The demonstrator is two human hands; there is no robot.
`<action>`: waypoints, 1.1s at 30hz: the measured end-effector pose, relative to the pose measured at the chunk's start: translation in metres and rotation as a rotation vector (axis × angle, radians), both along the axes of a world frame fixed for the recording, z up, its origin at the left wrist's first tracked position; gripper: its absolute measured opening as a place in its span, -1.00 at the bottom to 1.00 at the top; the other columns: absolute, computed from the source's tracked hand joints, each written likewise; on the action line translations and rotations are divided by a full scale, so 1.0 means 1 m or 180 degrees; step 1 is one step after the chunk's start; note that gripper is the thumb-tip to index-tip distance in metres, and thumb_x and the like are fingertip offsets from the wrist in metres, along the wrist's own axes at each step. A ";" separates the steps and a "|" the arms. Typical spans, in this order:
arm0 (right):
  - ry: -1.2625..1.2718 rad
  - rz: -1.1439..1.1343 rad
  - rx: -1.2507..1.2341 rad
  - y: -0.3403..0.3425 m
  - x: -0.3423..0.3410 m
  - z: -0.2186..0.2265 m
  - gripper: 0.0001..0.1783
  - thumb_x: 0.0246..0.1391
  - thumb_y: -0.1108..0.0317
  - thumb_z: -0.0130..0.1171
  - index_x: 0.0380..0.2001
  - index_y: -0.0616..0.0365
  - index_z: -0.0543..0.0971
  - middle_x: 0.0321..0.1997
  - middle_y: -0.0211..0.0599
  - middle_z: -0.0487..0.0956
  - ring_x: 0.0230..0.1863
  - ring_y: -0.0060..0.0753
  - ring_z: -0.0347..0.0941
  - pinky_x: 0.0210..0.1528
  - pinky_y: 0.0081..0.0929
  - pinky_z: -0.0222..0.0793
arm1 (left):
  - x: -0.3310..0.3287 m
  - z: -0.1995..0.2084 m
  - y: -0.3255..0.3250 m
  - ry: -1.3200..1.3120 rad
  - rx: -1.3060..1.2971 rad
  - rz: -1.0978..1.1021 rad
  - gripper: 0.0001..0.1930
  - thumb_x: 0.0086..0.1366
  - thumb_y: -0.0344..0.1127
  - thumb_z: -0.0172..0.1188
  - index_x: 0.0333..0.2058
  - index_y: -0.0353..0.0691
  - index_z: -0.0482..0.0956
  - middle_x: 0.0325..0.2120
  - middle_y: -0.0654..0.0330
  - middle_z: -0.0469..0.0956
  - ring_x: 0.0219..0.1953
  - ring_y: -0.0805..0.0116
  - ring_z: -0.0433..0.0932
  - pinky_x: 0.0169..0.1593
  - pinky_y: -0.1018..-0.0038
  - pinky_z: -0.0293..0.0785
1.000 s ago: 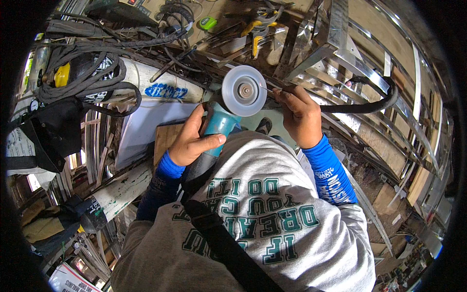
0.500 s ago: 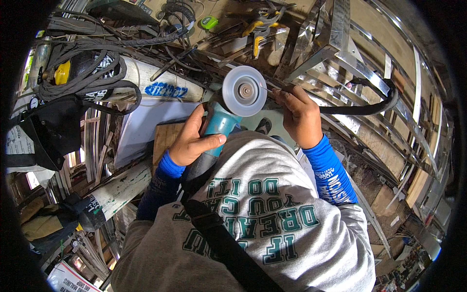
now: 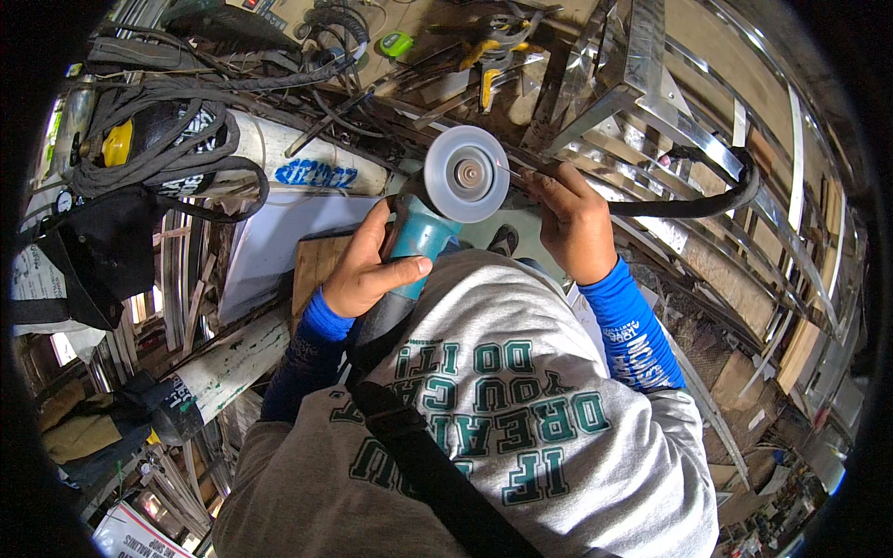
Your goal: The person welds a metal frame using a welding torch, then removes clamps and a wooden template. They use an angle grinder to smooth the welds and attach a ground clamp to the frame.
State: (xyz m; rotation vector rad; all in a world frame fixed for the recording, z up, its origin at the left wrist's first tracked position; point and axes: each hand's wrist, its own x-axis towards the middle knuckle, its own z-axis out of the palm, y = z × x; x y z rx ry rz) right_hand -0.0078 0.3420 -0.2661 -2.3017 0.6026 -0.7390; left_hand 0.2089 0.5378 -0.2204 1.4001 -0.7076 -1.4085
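My left hand (image 3: 369,272) is wrapped round the teal body of an angle grinder (image 3: 423,232), with the thumb lying across it. Its pale round disc (image 3: 449,200) faces up, smeared into smooth rings as if spinning. To the right of the disc, my right hand (image 3: 575,221) is closed, pinching a thin metal rod (image 3: 510,171) between thumb and fingertips. The rod's tip reaches the disc's right edge; whether it touches is too fine to tell. Its other end is hidden in my hand. A black hose (image 3: 684,208) runs out from behind my right hand and loops over metal framing.
Shiny metal framing (image 3: 642,84) stands at the far right. Yellow-and-black clamps (image 3: 488,74) and a green tape measure (image 3: 396,44) lie at the back. On the left are a white gas cylinder (image 3: 298,153), coiled dark cable (image 3: 153,153) and a black welding mask (image 3: 102,246).
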 end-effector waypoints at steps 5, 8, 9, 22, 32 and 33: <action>0.0055 -0.0050 -0.0162 0.000 -0.001 0.001 -0.48 -0.14 0.74 0.19 -0.03 0.19 0.66 -0.29 -0.08 0.47 -0.31 0.08 0.56 -0.28 -0.14 0.49 | 0.002 -0.003 0.001 -0.0017 0.0074 0.0006 -0.23 0.21 -0.26 0.40 0.31 -0.32 0.22 0.06 0.15 0.45 0.09 0.39 0.43 0.21 0.43 0.35; 0.0023 -0.0418 -0.0046 0.003 -0.003 0.012 -0.53 -0.10 0.78 0.22 -0.07 0.21 0.67 -0.23 -0.09 0.56 -0.25 -0.03 0.59 -0.20 -0.32 0.52 | 0.004 -0.004 0.000 -0.0131 0.0055 -0.0090 -0.18 0.21 -0.23 0.37 0.37 -0.29 0.17 0.02 0.11 0.46 -0.06 0.37 0.52 -0.04 0.43 0.51; -0.0082 -0.0515 -0.0082 0.003 -0.002 0.015 -0.57 -0.10 0.76 0.27 -0.11 0.18 0.69 -0.23 -0.11 0.58 -0.25 -0.08 0.59 -0.21 -0.36 0.50 | 0.004 -0.005 -0.001 -0.0187 0.0035 -0.0152 -0.16 0.21 -0.22 0.35 0.40 -0.28 0.14 0.00 0.08 0.47 -0.14 0.36 0.56 -0.16 0.42 0.59; -0.0612 -0.0323 -0.0494 -0.006 0.004 0.007 -0.59 -0.16 0.70 0.34 -0.17 0.13 0.74 -0.30 -0.20 0.61 -0.34 -0.14 0.59 -0.32 -0.36 0.50 | 0.003 0.004 0.000 -0.0232 0.0023 -0.0117 -0.08 0.19 -0.21 0.36 0.44 -0.31 0.08 0.06 0.05 0.47 -0.06 0.32 0.55 0.00 0.40 0.53; -0.0555 -0.0294 -0.0363 -0.004 0.005 0.006 -0.54 -0.14 0.76 0.31 -0.13 0.12 0.76 -0.27 -0.18 0.63 -0.30 -0.19 0.60 -0.25 -0.42 0.51 | 0.002 0.006 0.000 -0.0185 -0.0065 -0.0071 -0.24 0.21 -0.31 0.39 0.31 -0.33 0.21 0.01 0.14 0.46 -0.04 0.43 0.49 0.06 0.46 0.48; -0.0550 -0.0305 -0.0339 -0.003 0.005 0.006 -0.54 -0.13 0.76 0.31 -0.13 0.12 0.76 -0.27 -0.17 0.63 -0.30 -0.19 0.60 -0.24 -0.43 0.51 | 0.002 0.006 -0.001 -0.0241 -0.0100 -0.0070 -0.23 0.20 -0.32 0.39 0.31 -0.33 0.20 0.01 0.15 0.46 -0.04 0.43 0.49 0.05 0.47 0.48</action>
